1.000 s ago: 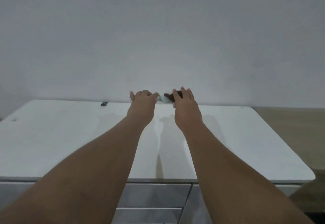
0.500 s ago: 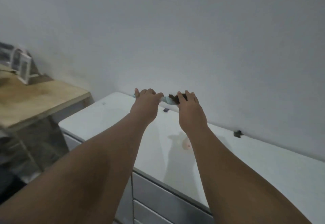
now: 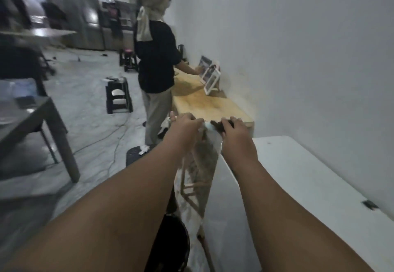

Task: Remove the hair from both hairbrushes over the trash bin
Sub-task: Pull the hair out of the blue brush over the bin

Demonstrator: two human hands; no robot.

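No legible txt, labels, brands or nos. anywhere in view. The framed pics point(image 3: 210, 77) on the wooden table point(image 3: 213, 105) were too blurred & small to show any writing.

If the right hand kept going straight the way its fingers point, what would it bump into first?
Probably the wooden table just beyond the right hand, whose fingers are curled over a hairbrush. Depth is hard to judge here.
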